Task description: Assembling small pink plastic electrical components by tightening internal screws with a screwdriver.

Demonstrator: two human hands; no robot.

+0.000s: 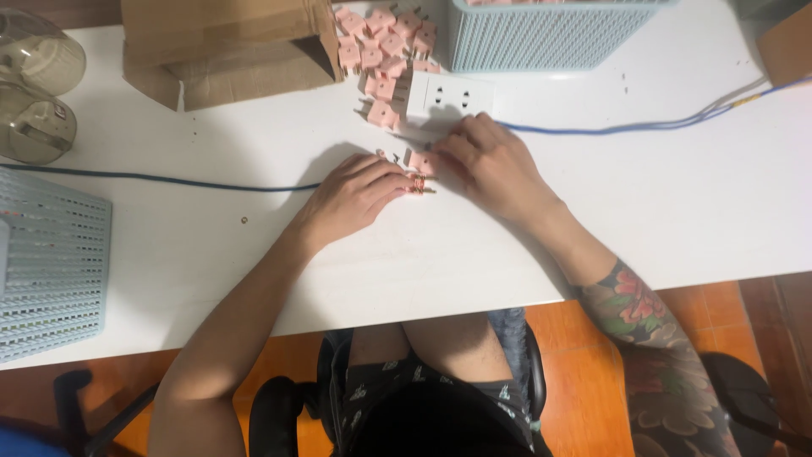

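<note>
- Left hand is lying palm down on the white table, fingers stretched out flat and pointing right, fingertips touching a small pink plug part with metal pins; not gripping it as far as I can tell.
- Right hand is lying palm down just beside it, fingers curled loosely over a second pink plug piece; whether it is pinched or only covered, can't tell.
- Both pieces are sitting on the table between the two hands, close to the table's middle, near the front of the pile.
- Containers: cardboard box is lying on its side at top left, open mouth facing right; pink plugs are spilling from it onto the table. Count is past a dozen; exact number not readable.
- Two pale blue perforated baskets: one at top centre with something pink showing at its rim, one at the left edge, contents hidden.
- One white socket block with two outlet pairs is sitting at the edge of the pile, just above the right hand.
- Two blue cables: one is running from the left edge toward the left hand, one from the right hand off to the right.
- Clear dome-shaped objects at the far top left, two visible.
</note>
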